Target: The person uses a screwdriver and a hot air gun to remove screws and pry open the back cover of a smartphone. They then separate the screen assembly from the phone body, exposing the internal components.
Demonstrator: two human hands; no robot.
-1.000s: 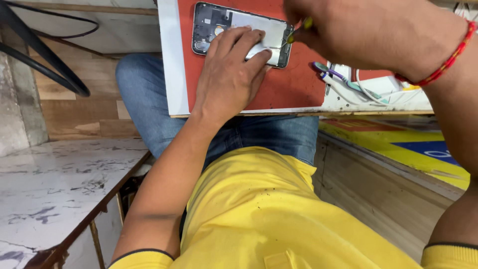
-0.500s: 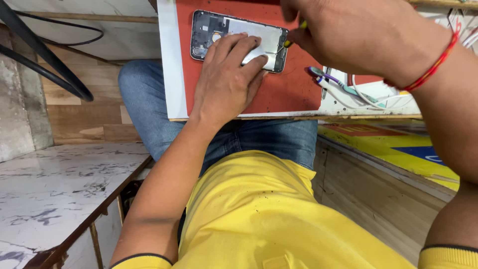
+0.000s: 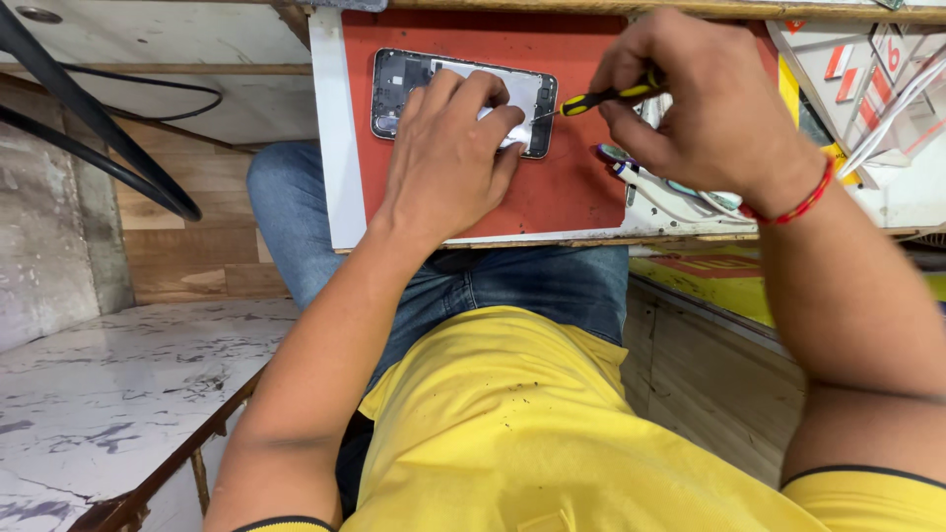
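Phone (image 3: 399,84), back cover off, flat on red mat (image 3: 572,187) at tabletop (image 3: 335,148) edge. Left hand (image 3: 448,158) pressed palm-down on phone's middle, fingers spread flat, not closed around it. Right hand (image 3: 709,108) just right of phone, grip pinched on yellow-black screwdriver (image 3: 601,99); tip touching phone's right edge beside left fingertips. Small tools lying near right wrist.
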